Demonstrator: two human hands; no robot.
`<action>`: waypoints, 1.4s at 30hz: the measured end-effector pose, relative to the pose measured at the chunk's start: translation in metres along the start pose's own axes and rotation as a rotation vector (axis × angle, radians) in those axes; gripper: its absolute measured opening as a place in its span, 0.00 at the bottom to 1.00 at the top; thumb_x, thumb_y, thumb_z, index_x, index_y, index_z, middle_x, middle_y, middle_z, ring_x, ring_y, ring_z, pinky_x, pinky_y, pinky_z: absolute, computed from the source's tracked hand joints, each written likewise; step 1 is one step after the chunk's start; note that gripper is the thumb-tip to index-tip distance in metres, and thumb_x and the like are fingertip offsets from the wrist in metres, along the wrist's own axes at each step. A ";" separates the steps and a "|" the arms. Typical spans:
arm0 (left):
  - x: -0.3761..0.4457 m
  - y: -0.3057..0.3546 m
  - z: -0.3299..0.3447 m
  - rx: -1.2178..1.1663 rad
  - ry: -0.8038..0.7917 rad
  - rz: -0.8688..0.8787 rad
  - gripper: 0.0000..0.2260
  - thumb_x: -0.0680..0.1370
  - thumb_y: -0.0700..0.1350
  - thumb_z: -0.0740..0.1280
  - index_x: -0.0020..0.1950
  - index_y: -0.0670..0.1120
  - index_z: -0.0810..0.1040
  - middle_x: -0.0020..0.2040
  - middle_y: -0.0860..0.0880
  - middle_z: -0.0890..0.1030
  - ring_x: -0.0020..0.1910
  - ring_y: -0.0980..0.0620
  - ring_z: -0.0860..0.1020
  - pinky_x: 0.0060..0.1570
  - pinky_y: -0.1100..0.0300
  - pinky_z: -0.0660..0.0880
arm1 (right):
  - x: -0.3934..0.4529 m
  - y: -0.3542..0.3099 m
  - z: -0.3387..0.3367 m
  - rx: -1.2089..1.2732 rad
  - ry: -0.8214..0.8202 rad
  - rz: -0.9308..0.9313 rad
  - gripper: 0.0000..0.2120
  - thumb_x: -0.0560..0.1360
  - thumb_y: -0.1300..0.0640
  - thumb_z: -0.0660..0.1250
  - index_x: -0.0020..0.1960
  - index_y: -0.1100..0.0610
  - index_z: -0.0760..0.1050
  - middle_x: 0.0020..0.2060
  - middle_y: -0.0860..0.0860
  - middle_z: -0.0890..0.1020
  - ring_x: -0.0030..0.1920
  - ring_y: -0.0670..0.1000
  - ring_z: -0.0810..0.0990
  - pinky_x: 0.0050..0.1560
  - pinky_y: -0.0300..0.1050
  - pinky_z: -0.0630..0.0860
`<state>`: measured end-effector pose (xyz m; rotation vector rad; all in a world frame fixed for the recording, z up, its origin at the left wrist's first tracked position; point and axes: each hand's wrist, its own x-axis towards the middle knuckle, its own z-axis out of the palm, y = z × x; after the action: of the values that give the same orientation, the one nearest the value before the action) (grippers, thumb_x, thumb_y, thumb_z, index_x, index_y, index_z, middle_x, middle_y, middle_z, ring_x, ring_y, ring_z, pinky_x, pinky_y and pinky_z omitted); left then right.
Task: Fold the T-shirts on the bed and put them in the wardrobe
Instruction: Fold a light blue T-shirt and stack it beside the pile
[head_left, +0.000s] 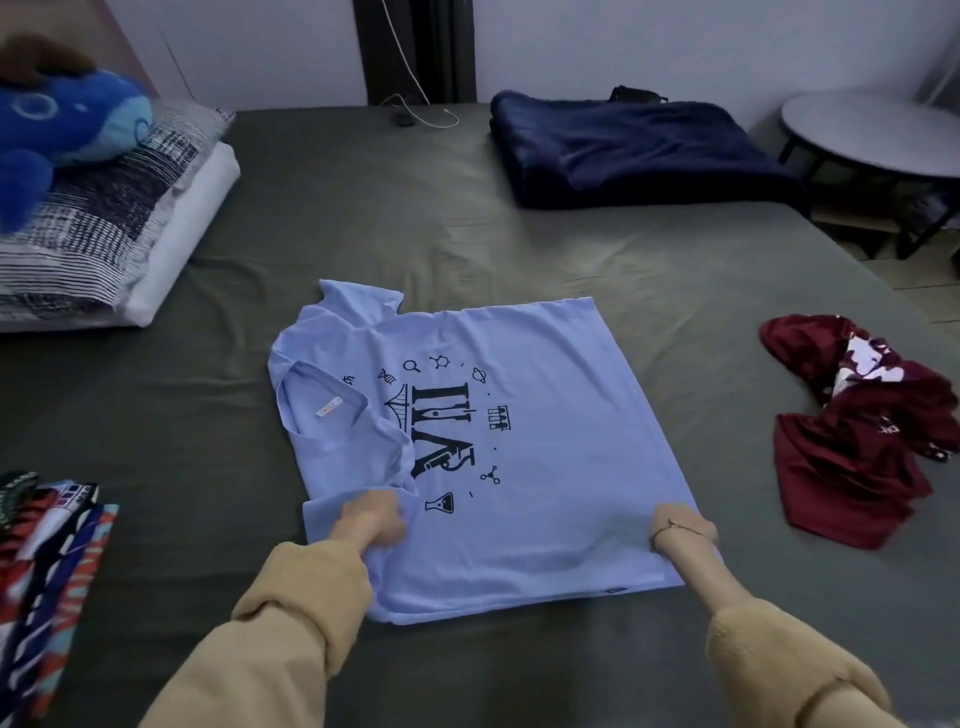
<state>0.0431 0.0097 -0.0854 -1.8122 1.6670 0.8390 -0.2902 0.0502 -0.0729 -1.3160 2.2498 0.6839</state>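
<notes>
Both hands were on the light blue T-shirt (498, 415), which lay spread on the bed (363, 208) with its black printed design facing up and its collar turned toward the person's left. The left hand (371, 522) had its fingers curled into the near edge of the cloth by the sleeve, gripping a bunch of it. The right hand (683, 527) gripped the near edge at the hem end, its fingertips tucked under the cloth and hidden from view. Both arms wore tan fleece sleeves.

A crumpled maroon T-shirt (857, 441) lay on the bed to the right, well apart from the blue one. At the left edge sat a stack of folded patterned clothes (47, 561). Farther back, a blue plush toy (62, 124) rested on striped pillows (114, 228), and a folded navy blanket (634, 150) lay near the far side. A round surface (872, 135) stood beside the bed at the right.
</notes>
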 end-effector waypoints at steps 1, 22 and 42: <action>0.001 -0.003 -0.001 -0.043 0.180 0.019 0.07 0.76 0.41 0.59 0.47 0.45 0.76 0.48 0.46 0.79 0.48 0.47 0.77 0.43 0.59 0.70 | 0.003 -0.010 -0.001 -0.005 -0.011 -0.045 0.16 0.76 0.61 0.62 0.63 0.55 0.73 0.63 0.51 0.75 0.62 0.53 0.75 0.48 0.41 0.70; -0.040 -0.166 0.040 -0.558 -0.355 0.059 0.05 0.74 0.46 0.71 0.42 0.50 0.76 0.38 0.53 0.75 0.35 0.57 0.72 0.30 0.70 0.69 | -0.072 -0.283 0.033 0.581 -0.306 -0.928 0.15 0.72 0.73 0.61 0.57 0.63 0.74 0.34 0.55 0.77 0.28 0.39 0.76 0.38 0.34 0.74; 0.010 -0.173 0.050 -1.038 0.464 0.005 0.18 0.77 0.47 0.67 0.33 0.47 0.62 0.30 0.50 0.63 0.30 0.54 0.61 0.27 0.63 0.57 | -0.092 -0.329 0.075 0.344 -0.431 -1.152 0.21 0.75 0.74 0.57 0.66 0.64 0.70 0.44 0.54 0.76 0.38 0.42 0.73 0.42 0.33 0.72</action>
<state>0.2115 0.0567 -0.1307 -2.8559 1.6010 1.5660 0.0515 0.0187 -0.1395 -1.7386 0.9294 0.1058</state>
